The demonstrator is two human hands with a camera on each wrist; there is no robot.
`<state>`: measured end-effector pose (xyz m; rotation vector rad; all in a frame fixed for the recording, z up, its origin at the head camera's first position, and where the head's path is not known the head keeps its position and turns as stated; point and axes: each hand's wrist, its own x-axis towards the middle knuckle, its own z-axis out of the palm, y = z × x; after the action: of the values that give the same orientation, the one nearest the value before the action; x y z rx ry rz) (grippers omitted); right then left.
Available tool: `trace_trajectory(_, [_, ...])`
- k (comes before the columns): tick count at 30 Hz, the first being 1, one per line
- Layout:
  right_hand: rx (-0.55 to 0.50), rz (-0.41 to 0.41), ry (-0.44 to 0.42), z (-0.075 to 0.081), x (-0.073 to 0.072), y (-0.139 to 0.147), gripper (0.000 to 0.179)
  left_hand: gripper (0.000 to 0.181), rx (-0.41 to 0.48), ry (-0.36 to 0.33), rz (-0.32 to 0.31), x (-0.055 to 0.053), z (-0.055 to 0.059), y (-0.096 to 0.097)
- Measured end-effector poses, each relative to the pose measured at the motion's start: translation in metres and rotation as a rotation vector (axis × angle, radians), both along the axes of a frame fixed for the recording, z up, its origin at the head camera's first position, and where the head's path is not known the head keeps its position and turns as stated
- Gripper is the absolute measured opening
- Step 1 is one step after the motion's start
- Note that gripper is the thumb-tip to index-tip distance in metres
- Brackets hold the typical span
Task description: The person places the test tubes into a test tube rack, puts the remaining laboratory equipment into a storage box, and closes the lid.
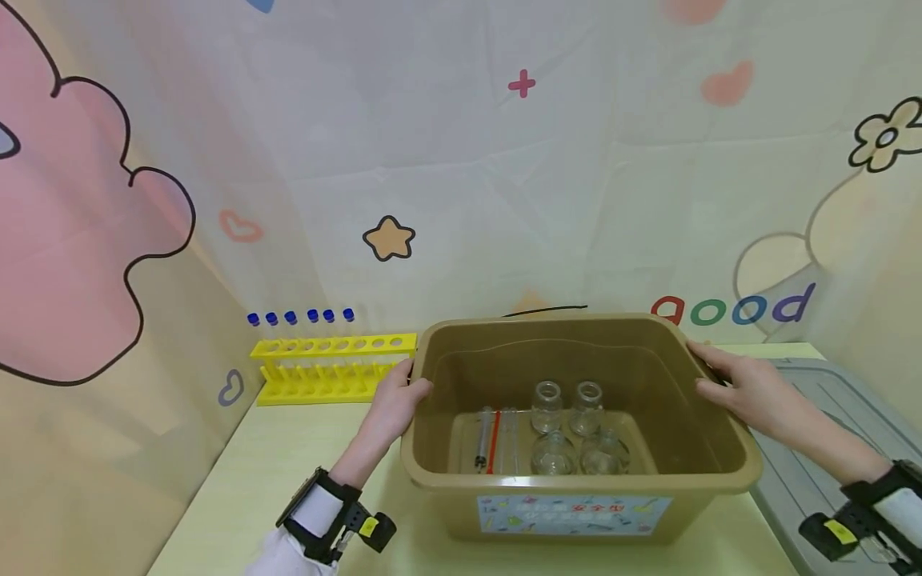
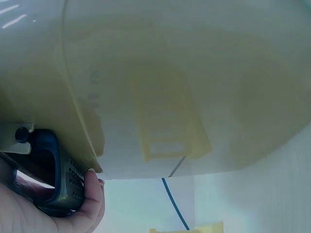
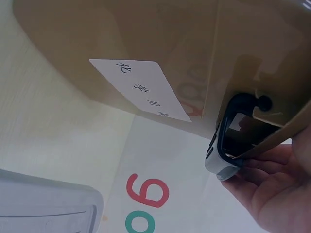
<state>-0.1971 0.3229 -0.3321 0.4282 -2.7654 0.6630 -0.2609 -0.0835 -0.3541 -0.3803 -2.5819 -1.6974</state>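
Note:
A brown plastic storage box (image 1: 576,482) stands over the table front, open at the top. My left hand (image 1: 394,402) grips its left rim, thumb toward the inside; the left wrist view shows fingers beside a dark side handle (image 2: 65,182). On the opposite side, my right hand (image 1: 752,392) holds the right rim, with fingers under a similar handle (image 3: 227,133). Inside lie clear glass bottles (image 1: 547,404), round glass flasks (image 1: 603,456), thin glass tubes (image 1: 509,440) and a red stick (image 1: 493,442). Labels mark the box's front (image 1: 574,514) and right side (image 3: 143,90).
Left of the box, a yellow test tube rack (image 1: 334,392) sits at the table's back, with blue-capped tubes (image 1: 291,318) in it. A grey lid (image 1: 799,480) lies on the right. A printed curtain (image 1: 461,200) hangs behind the table (image 1: 288,456).

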Motion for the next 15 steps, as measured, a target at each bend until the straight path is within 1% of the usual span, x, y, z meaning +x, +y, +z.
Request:
trace_trajectory(6, [0.018,-0.011,0.007,0.0,-0.002,0.0,0.049,0.034,0.012,-0.007,0.018,0.001,0.0,0.001])
trace_trajectory(10, [-0.004,-0.014,-0.008,0.001,-0.002,0.004,0.052,0.035,0.025,-0.02,0.021,0.001,-0.001,0.002])
trace_trajectory(12, [-0.035,-0.037,-0.015,0.002,0.0,0.01,0.052,0.036,0.035,-0.031,0.023,0.001,-0.002,0.002])
trace_trajectory(15, [-0.054,-0.105,-0.059,0.005,0.0,0.029,0.053,0.037,0.046,-0.043,0.036,0.001,-0.003,0.002])
